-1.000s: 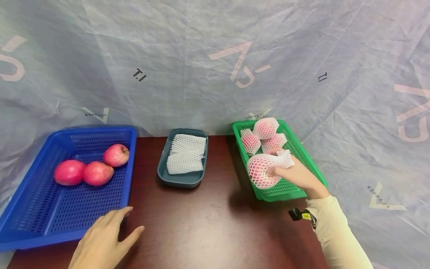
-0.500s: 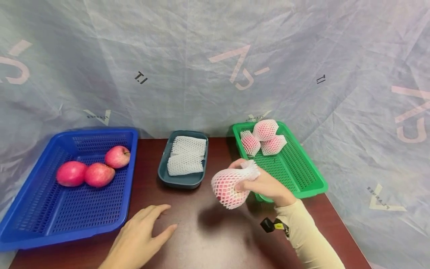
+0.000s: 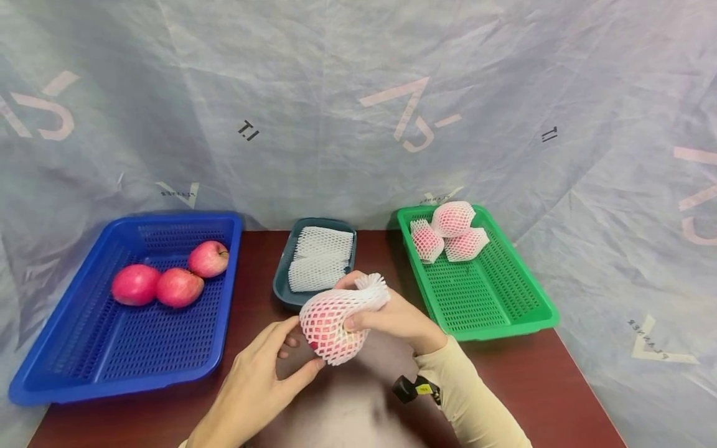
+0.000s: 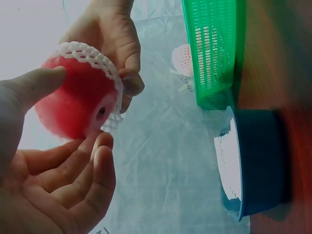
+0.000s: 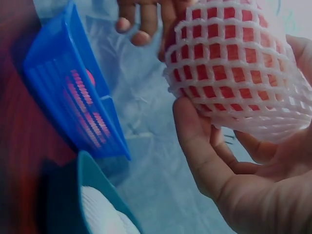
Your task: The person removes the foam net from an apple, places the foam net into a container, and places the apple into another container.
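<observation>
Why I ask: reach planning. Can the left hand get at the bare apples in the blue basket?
Likely yes, once the left hand leaves the held netted apple: the blue basket is open and nothing covers the bare apples.

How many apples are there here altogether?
7: three bare apples in the blue basket, three netted apples in the green basket, and one partly netted apple held between the left hand and right hand.

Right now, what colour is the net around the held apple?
The net is white, best seen in the right wrist view.
</observation>
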A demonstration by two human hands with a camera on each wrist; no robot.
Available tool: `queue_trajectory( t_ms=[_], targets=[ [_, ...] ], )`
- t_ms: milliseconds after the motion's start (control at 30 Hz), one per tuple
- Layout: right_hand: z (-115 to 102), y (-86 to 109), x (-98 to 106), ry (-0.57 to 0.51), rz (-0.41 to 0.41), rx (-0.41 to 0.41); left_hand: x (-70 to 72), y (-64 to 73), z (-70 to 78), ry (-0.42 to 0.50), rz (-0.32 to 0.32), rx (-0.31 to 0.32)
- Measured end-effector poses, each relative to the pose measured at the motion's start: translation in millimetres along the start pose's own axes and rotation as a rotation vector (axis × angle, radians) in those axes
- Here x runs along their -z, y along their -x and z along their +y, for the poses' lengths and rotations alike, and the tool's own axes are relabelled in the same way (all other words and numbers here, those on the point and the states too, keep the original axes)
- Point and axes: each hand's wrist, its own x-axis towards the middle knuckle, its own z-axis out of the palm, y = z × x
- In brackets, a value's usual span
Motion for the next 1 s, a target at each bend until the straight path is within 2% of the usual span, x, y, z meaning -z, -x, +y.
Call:
queue_trajectory(
  t_ms=[233, 533, 767, 867, 1000],
  targets=[
    [12, -5.9, -19, 0.011, 0.033, 0.008, 2.4, 2.1, -1.4, -0.011, -0.015, 0.067],
    [14, -7.3, -33, 0.076, 0.016, -0.016, 0.9, 1.3, -1.1, -0.041, -0.038, 0.107],
    [15, -0.6, -23, 0.188, 0.077, -0.032, 6.3, 2.2, -7.8, -0.067, -0.027, 0.128],
    [13, 4.9, -14, 0.235, 0.139, -0.052, 9.8, 4.1, -11.8, -0.075, -0.023, 0.149],
    [7, 12.3, -3, 0.357, 0.220, -0.058, 14.4, 7.5, -16.8, -0.095, -0.018, 0.182]
  ],
)
